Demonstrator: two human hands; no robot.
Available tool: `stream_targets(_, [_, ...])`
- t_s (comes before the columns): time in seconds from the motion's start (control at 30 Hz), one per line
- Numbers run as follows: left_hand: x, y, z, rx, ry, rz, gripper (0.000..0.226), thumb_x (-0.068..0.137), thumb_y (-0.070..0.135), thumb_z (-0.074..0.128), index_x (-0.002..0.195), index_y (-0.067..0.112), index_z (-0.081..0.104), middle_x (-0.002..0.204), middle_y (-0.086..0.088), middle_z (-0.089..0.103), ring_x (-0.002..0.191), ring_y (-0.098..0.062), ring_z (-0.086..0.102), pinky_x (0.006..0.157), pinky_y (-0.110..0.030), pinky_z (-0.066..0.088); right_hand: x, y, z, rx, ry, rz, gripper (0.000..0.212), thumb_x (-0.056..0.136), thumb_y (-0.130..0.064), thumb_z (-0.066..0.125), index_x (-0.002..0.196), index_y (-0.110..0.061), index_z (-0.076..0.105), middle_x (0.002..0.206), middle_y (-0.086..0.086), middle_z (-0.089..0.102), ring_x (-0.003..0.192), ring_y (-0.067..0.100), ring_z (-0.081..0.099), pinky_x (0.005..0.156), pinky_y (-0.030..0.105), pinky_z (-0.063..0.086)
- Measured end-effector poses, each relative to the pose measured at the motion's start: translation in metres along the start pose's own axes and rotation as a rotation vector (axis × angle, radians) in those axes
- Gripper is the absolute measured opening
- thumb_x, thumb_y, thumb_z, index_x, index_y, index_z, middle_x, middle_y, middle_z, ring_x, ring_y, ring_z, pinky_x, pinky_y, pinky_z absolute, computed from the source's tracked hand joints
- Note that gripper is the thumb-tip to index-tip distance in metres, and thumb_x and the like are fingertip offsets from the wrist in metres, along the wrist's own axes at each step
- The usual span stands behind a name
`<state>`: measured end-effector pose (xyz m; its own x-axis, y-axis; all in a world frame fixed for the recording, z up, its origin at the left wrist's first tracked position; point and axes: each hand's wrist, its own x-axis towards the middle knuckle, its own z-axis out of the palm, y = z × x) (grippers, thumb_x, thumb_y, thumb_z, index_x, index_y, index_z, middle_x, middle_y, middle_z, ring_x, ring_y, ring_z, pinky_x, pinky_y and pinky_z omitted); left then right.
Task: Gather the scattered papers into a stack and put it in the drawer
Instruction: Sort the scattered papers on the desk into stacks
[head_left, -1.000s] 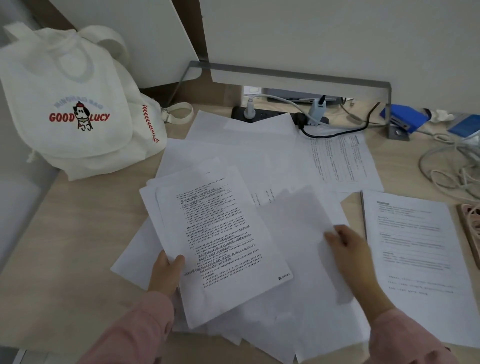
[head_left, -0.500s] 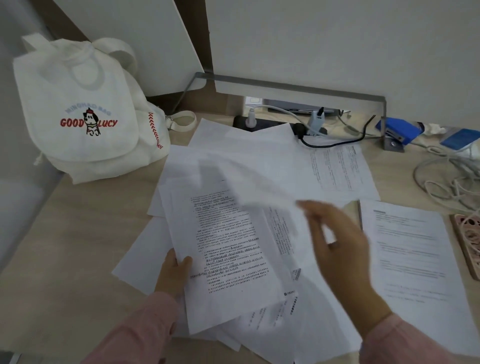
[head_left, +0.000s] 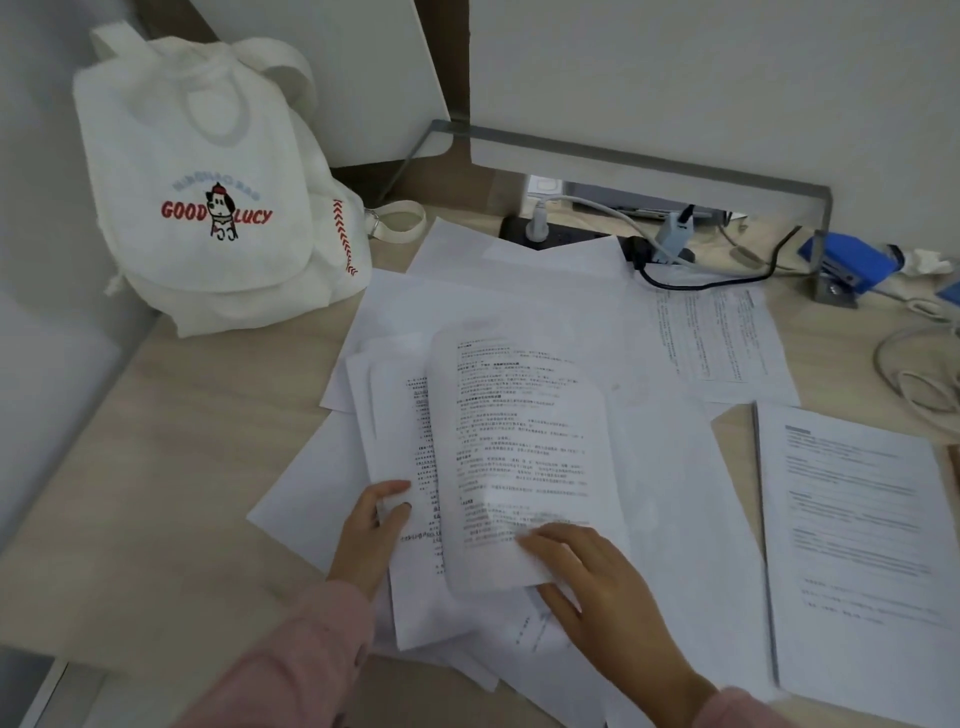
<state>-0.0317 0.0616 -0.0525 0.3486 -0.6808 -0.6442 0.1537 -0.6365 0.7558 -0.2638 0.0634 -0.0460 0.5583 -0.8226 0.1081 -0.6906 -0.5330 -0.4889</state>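
Several white printed papers lie scattered over a light wooden desk. My left hand grips the lower left edge of a small stack of printed sheets, thumb on top. My right hand holds a printed sheet by its bottom edge, lying on top of that stack and slightly curled. More loose sheets spread out behind and below. A separate printed document lies to the right. No drawer is in view.
A white cloth backpack stands at the back left. A black power strip with plugs and cables sits under a metal shelf bracket. A blue stapler and coiled white cables are at the right.
My right hand lifted a sheet from the right side of the pile, swung it left through the air and laid it onto the stack that my left hand holds.
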Motion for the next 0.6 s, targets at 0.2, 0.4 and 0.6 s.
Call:
stream_targets(0.2, [0.001,0.000,0.001,0.008,0.008,0.006,0.017,0.091,0.007,0.051,0.094,0.016,0.064,0.093,0.001,0.062,0.079,-0.011,0.057,0.063,-0.022,0.044,-0.004,0.005,-0.010,0.064,0.084,0.153,0.024,0.092,-0.035,0.043,0.107,-0.029,0.059,0.102,-0.008,0.065,0.095,0.003,0.054,0.080,0.009,0.041])
stream_targets(0.4, [0.003,0.001,0.002,-0.007,0.007,-0.022,0.017,0.092,0.007,0.049,0.093,0.012,0.065,0.091,-0.001,0.063,0.079,-0.014,0.058,0.064,-0.022,0.045,-0.001,0.017,-0.034,0.436,0.378,0.719,0.026,0.093,-0.011,0.048,0.097,-0.034,0.058,0.085,-0.033,0.065,0.081,-0.006,0.062,0.064,0.010,0.050])
stream_targets(0.6, [0.006,0.003,0.003,0.021,-0.031,-0.001,0.018,0.091,0.010,0.051,0.086,0.018,0.067,0.092,0.001,0.064,0.084,-0.015,0.058,0.072,-0.022,0.047,-0.001,0.029,-0.044,0.387,0.404,0.754,0.026,0.094,-0.015,0.046,0.113,-0.028,0.056,0.085,-0.043,0.061,0.082,-0.003,0.066,0.071,0.024,0.056])
